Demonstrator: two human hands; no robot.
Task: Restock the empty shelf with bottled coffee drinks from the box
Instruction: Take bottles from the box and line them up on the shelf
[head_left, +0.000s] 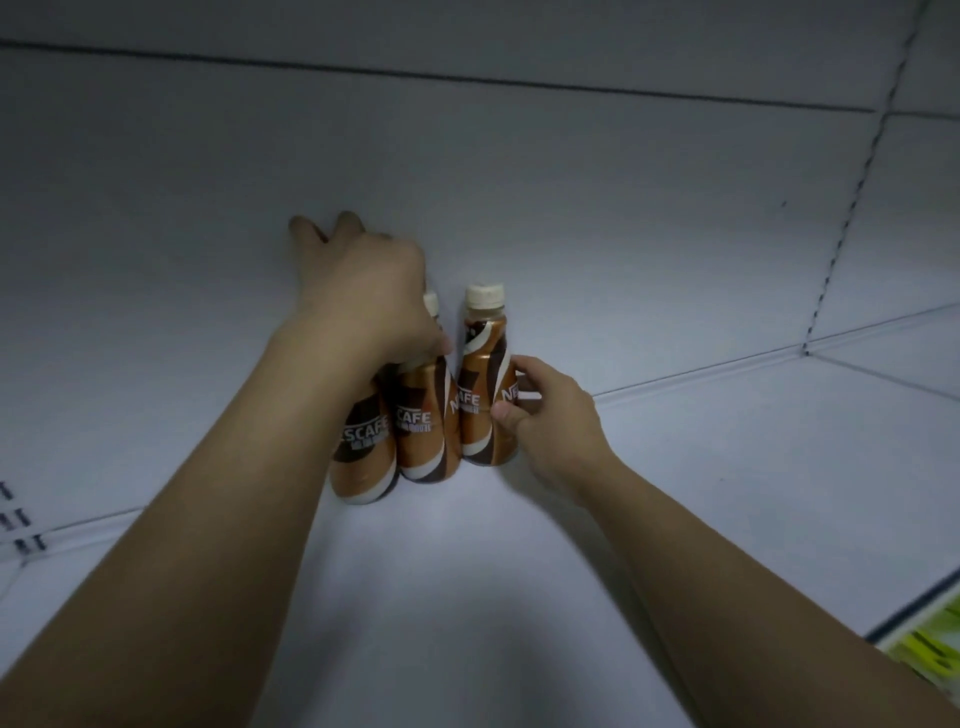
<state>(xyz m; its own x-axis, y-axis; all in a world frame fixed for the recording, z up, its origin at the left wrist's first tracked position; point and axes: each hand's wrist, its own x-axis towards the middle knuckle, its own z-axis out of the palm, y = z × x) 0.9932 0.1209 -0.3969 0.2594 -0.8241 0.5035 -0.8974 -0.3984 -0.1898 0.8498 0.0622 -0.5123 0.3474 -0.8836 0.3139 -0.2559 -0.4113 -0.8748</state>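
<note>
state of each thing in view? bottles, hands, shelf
left bottle: upright on the shelf, top hidden under left hand
middle bottle: upright, capped, cap partly covered
right bottle: upright, capped, held
left hand: over left and middle bottle tops, grip hidden
right hand: pinches right bottle's body
shelf: holds the three bottles in a row near the back

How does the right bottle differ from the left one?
The right bottle shows its cream cap; the left bottle has its top hidden under the left hand. The right hand grips the right bottle's side; the left bottle stands nearer the camera. Both wear brown Nescafe labels.
</note>
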